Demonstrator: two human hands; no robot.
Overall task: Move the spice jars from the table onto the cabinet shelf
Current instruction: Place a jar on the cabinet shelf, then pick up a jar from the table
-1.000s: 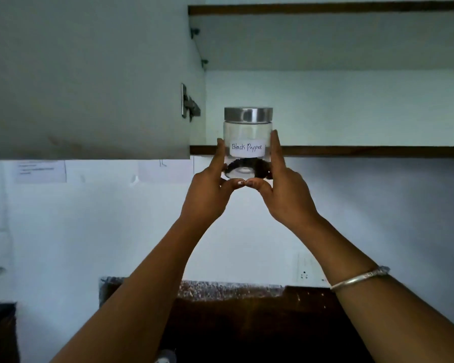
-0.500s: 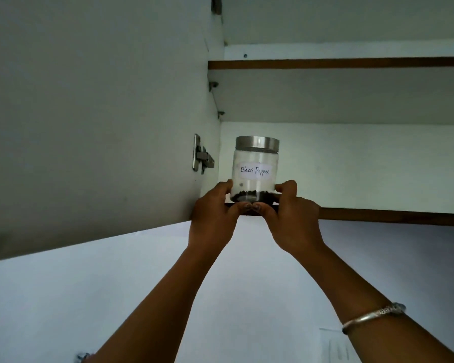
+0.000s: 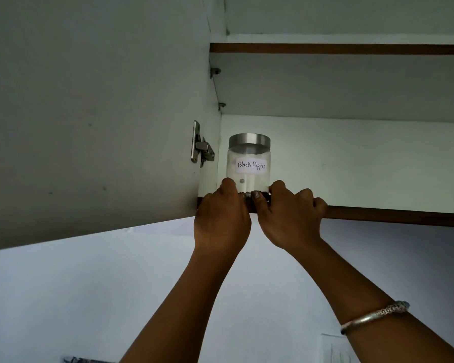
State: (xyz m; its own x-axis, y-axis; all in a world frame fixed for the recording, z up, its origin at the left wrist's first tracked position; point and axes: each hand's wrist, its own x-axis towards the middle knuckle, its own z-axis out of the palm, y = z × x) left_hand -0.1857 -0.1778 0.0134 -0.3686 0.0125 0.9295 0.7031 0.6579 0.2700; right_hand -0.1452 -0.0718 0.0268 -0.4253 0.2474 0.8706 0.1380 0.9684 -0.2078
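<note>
A clear glass jar (image 3: 249,163) with a metal lid and a white label reading "Black Pepper" stands upright at the left end of the lower cabinet shelf (image 3: 393,215), close to the front edge. My left hand (image 3: 222,218) grips the jar's base from the left. From the right, my right hand (image 3: 290,216) holds the base, its outer fingers curled over the shelf's brown edge. Both hands hide the bottom of the jar; a thin layer of dark peppercorns shows between them.
The open cabinet door (image 3: 89,113) hangs at the left, its metal hinge (image 3: 201,146) just beside the jar. A second shelf (image 3: 338,49) runs above. The lower shelf stretches to the right of the jar. A pale wall lies below.
The jar rose from below the shelf edge onto the shelf and now stands on it. Both hands slid down to its base, and the view tilted further upward.
</note>
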